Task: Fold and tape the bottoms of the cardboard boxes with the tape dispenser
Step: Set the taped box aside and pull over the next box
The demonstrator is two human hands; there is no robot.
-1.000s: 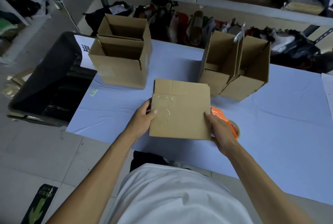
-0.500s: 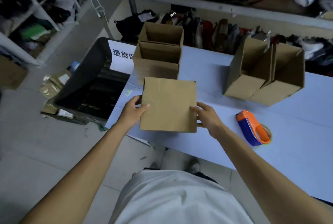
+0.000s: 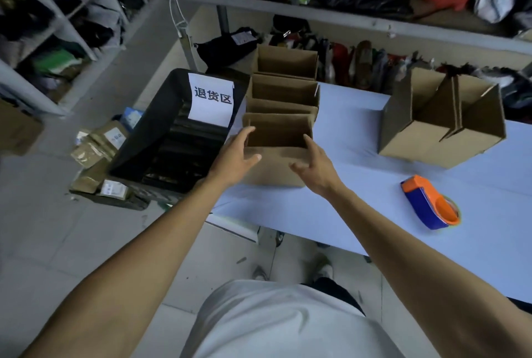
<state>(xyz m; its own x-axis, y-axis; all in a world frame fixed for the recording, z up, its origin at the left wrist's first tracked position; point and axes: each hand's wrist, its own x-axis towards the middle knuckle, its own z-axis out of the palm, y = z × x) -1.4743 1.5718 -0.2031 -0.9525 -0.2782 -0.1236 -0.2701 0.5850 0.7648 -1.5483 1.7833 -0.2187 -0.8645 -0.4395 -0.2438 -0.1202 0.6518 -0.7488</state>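
At the near box [image 3: 275,167], the one standing open side up at the left edge of the blue table [image 3: 345,213], both hands are being held with fingers spread. The left hand [image 3: 234,160] is being laid against the left side of the near box, fingers loose and straight. The right hand [image 3: 315,169] is being kept at its right side, fingers loose; touch cannot be told. Behind the near box, two more open boxes [image 3: 283,90] are being kept in a row. Right of the near box, well apart, the tape dispenser [image 3: 429,202] is being left lying. Far right of the near box, two tipped boxes [image 3: 440,121] are being stood together. Left of it, a black bin [image 3: 161,139] with a white sign [image 3: 211,100] is being kept.
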